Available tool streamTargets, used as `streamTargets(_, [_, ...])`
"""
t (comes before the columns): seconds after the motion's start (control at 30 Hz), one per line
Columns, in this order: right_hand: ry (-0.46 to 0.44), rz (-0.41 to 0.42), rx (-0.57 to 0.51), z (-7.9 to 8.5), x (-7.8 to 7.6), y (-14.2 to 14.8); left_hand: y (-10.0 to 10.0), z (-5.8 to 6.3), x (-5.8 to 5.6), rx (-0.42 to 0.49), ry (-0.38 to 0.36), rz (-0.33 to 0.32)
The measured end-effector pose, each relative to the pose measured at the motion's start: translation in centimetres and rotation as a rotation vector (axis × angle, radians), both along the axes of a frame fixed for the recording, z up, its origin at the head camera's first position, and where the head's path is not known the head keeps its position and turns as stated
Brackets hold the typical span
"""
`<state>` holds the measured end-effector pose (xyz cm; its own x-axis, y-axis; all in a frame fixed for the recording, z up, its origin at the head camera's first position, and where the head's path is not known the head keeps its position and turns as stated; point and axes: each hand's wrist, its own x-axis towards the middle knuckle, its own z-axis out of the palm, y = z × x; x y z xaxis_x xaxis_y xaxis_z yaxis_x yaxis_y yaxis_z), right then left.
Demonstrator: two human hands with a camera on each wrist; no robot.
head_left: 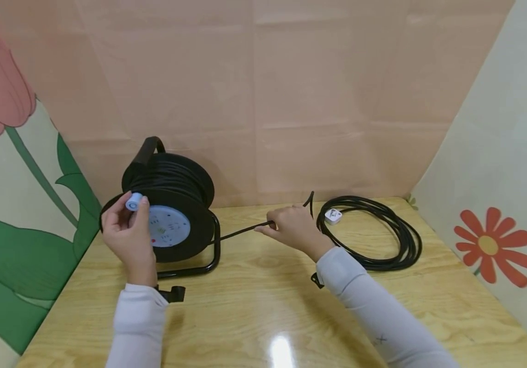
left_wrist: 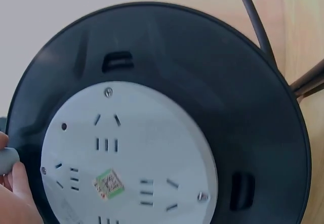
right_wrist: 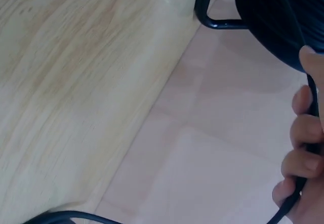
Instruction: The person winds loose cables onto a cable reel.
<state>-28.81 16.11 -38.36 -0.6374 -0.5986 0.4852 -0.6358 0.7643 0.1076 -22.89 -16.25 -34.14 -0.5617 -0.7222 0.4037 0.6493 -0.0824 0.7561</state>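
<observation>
1. The two hands are well apart. The left hand (head_left: 131,238) pinches the pale blue knob (head_left: 134,201) between thumb and fingers; the right hand (head_left: 295,227) has its fingers curled round the black cable (head_left: 245,231).

2. The cable reel (head_left: 202,230) stands just beyond the left hand, its socket panel (head_left: 171,225) to that hand's right. Cable runs straight from the reel to the right hand; wound turns show on the drum.

3. Just to the right of the right hand lies a loose coil (head_left: 401,250), with a white plug (head_left: 334,216) at its edge nearest the hand.

4. If the right hand's hold slackened while the knob was turned, the cable would probably wind on loosely, for want of tension.

5. With the right hand fixed in one line, turns might heap at one side of the drum.

6. The coil's overlapping loops could snag if drawn quickly, and the plug might catch a loop.

7. Too hard a pull from the right hand could drag or tip the reel on its tubular stand (head_left: 217,254), or tug the knob from the left fingertips.
</observation>
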Motion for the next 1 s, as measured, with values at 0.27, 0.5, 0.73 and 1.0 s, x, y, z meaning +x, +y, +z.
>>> streamTargets(0.27, [-0.052, 0.07, -0.022, -0.2, 0.1, -0.8, 1.3, -0.1, -0.1, -0.104, 0.015, 0.031])
streamTargets(0.5, [-0.101, 0.043, -0.001, -0.7, -0.1, -2.0, 2.3, -0.2, -0.2, -0.206, -0.01, 0.026])
streamTargets(0.73, [-0.084, 0.091, -0.006, -1.3, -0.4, -3.5, 3.4, -0.9, -0.4, -0.246, 0.009, 0.005])
streamTargets(1.0, [-0.158, 0.074, 0.026, -1.9, -0.2, -4.6, 5.1, 0.1, 1.2, -0.343, 0.013, 0.031])
